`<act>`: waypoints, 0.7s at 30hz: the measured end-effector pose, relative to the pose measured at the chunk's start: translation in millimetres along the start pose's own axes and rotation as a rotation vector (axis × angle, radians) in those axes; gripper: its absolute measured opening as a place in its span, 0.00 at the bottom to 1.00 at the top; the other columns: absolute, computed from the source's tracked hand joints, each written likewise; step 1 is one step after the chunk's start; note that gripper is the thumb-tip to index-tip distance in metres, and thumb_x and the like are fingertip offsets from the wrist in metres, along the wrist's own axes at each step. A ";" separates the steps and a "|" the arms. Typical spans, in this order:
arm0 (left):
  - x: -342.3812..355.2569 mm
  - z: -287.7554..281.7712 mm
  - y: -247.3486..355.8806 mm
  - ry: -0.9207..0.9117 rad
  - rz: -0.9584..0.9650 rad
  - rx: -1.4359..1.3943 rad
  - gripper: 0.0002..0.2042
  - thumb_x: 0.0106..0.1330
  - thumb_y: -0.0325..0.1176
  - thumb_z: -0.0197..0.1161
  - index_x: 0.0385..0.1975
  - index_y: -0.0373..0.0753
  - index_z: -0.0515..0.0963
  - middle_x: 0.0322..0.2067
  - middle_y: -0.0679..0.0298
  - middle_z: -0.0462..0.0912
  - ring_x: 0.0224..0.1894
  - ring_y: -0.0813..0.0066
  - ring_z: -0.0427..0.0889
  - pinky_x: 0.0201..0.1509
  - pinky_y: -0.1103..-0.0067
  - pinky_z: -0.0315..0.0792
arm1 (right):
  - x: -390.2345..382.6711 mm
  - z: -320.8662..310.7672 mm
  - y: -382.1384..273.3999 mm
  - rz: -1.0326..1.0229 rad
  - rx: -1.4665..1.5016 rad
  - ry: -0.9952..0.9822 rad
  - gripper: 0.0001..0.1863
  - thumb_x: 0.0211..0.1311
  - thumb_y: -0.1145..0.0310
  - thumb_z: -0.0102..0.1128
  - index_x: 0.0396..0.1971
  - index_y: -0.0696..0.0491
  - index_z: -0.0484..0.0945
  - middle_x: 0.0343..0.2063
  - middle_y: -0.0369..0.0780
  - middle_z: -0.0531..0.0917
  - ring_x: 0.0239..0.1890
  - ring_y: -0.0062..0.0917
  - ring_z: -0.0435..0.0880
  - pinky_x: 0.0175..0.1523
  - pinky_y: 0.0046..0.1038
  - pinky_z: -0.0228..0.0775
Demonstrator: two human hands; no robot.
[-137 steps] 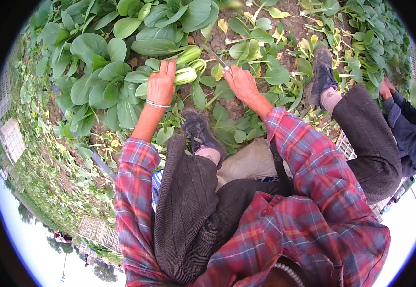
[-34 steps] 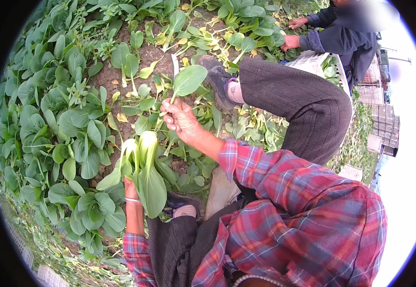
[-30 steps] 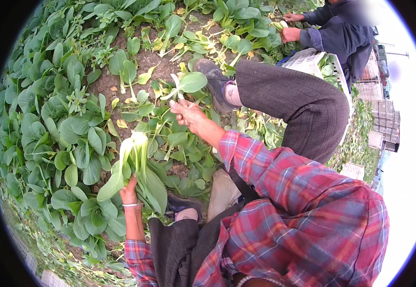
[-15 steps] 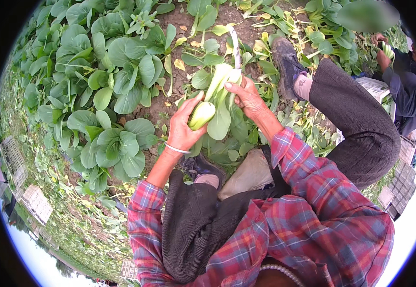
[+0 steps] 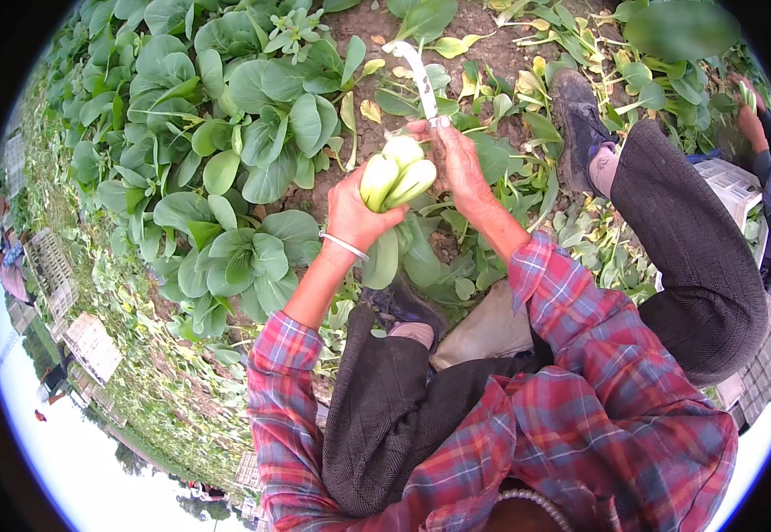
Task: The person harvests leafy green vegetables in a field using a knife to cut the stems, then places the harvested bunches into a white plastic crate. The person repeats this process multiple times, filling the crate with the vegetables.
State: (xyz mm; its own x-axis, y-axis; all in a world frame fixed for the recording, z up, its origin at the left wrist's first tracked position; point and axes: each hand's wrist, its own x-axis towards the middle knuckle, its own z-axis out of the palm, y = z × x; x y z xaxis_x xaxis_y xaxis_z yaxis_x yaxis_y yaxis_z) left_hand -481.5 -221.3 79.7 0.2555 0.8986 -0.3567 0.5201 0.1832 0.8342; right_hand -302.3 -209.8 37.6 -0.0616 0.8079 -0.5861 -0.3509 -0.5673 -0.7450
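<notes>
Fingers wrapped round a bunch of bok choy, my left hand holds it with the pale stem bases uppermost. Its green leaves hang below the hand. Just right of the bunch, my right hand is closed round the lower end of a slim, curved, white tool with dark specks. The tool points up and away, bending left at its tip, like a small sickle. My right fingertips are partly hidden behind the stems; whether they touch the bunch I cannot tell.
Growing bok choy fills the far left. Cut and yellowed leaves litter the soil. My right shoe rests right of the tool. A co-worker's hand and a pale crate are at far right; another crate lies left.
My left hand has turned the bok choy so its bases face up. My right hand has shifted slightly up, the tool tilting left. The view has swung a little left.
</notes>
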 end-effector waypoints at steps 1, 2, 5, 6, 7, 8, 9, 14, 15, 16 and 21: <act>5.0 -11.4 19.5 -0.042 0.099 0.171 0.31 0.36 0.29 0.76 0.47 0.38 0.74 0.33 0.56 0.84 0.39 0.62 0.85 0.43 0.71 0.78 | 20.3 -6.0 16.8 -0.058 -0.011 0.068 0.27 0.71 0.44 0.42 0.40 0.55 0.78 0.22 0.32 0.77 0.15 0.13 0.69 0.18 0.15 0.59; 8.1 -20.0 34.0 -0.084 0.126 0.373 0.25 0.40 0.27 0.72 0.43 0.37 0.74 0.33 0.54 0.83 0.36 0.57 0.83 0.41 0.70 0.76 | 34.0 -7.7 26.9 0.006 -0.067 0.055 0.25 0.71 0.47 0.42 0.39 0.54 0.79 0.22 0.32 0.78 0.15 0.14 0.70 0.18 0.16 0.60; 64.8 -15.1 70.3 -0.100 0.527 0.952 0.18 0.45 0.23 0.63 0.39 0.39 0.74 0.45 0.56 0.82 0.35 0.62 0.81 0.41 0.71 0.73 | 108.1 -39.6 94.7 -0.322 -0.090 0.065 0.19 0.71 0.53 0.47 0.34 0.53 0.79 0.20 0.36 0.78 0.18 0.20 0.75 0.18 0.20 0.64; 80.1 -17.3 62.6 -0.085 0.599 1.075 0.12 0.49 0.24 0.60 0.36 0.37 0.74 0.55 0.51 0.75 0.41 0.63 0.81 0.44 0.73 0.73 | 103.2 -28.3 87.7 -0.219 -0.203 0.005 0.18 0.70 0.55 0.48 0.34 0.55 0.79 0.18 0.37 0.78 0.15 0.21 0.74 0.17 0.23 0.64; 98.0 -16.5 48.2 -0.125 0.563 1.263 0.10 0.49 0.25 0.61 0.33 0.35 0.75 0.63 0.46 0.66 0.51 0.62 0.77 0.46 0.73 0.72 | 95.8 -17.2 74.5 -0.128 -0.332 -0.059 0.17 0.69 0.57 0.49 0.33 0.56 0.78 0.17 0.38 0.77 0.13 0.23 0.74 0.16 0.25 0.65; 113.6 -16.4 33.2 -0.145 0.502 1.404 0.07 0.50 0.27 0.61 0.29 0.37 0.78 0.64 0.44 0.63 0.63 0.59 0.68 0.60 0.70 0.67 | 86.9 -5.3 58.4 -0.048 -0.462 -0.136 0.16 0.69 0.58 0.50 0.32 0.57 0.77 0.16 0.39 0.77 0.10 0.24 0.73 0.15 0.28 0.65; 130.7 -19.5 28.1 -0.199 0.533 1.514 0.06 0.51 0.28 0.61 0.29 0.37 0.80 0.64 0.45 0.64 0.66 0.58 0.64 0.66 0.68 0.60 | 88.5 -2.4 56.6 0.035 -0.427 -0.085 0.16 0.68 0.59 0.50 0.32 0.58 0.77 0.15 0.39 0.77 0.11 0.24 0.74 0.15 0.27 0.66; 162.1 -49.6 -47.7 -0.237 0.355 1.715 0.09 0.55 0.32 0.58 0.33 0.37 0.81 0.54 0.49 0.74 0.62 0.55 0.67 0.69 0.66 0.54 | 88.0 2.5 62.7 -0.038 -0.549 -0.020 0.19 0.68 0.58 0.50 0.32 0.62 0.75 0.16 0.45 0.78 0.17 0.35 0.78 0.24 0.36 0.71; 160.4 -49.6 -45.6 -0.279 0.362 1.692 0.09 0.55 0.31 0.58 0.33 0.37 0.80 0.49 0.51 0.75 0.57 0.57 0.69 0.66 0.67 0.57 | 90.3 1.2 65.3 -0.093 -0.605 0.001 0.19 0.68 0.58 0.50 0.32 0.62 0.75 0.17 0.48 0.78 0.19 0.40 0.79 0.27 0.38 0.71; 156.2 -49.8 -41.3 -0.321 0.367 1.669 0.08 0.55 0.30 0.58 0.33 0.37 0.78 0.45 0.53 0.76 0.52 0.59 0.72 0.62 0.68 0.61 | 92.3 -0.5 67.7 -0.148 -0.662 0.021 0.20 0.68 0.58 0.50 0.32 0.63 0.75 0.18 0.51 0.78 0.22 0.45 0.80 0.30 0.41 0.72; 143.7 -47.6 -60.2 -0.135 0.547 1.671 0.07 0.54 0.29 0.57 0.32 0.38 0.75 0.39 0.56 0.74 0.47 0.62 0.73 0.58 0.70 0.63 | 95.7 -2.5 68.7 -0.201 -0.727 0.012 0.19 0.68 0.59 0.49 0.32 0.64 0.74 0.21 0.56 0.78 0.29 0.55 0.78 0.38 0.47 0.70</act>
State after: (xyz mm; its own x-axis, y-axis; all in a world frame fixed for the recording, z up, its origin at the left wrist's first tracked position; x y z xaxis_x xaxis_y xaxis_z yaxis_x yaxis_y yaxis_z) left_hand -514.8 -84.2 -1.8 0.6847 0.6594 -0.3104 0.5391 -0.7448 -0.3933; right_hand -329.9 -171.9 -70.4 -0.0499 0.9076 -0.4169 0.3508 -0.3749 -0.8581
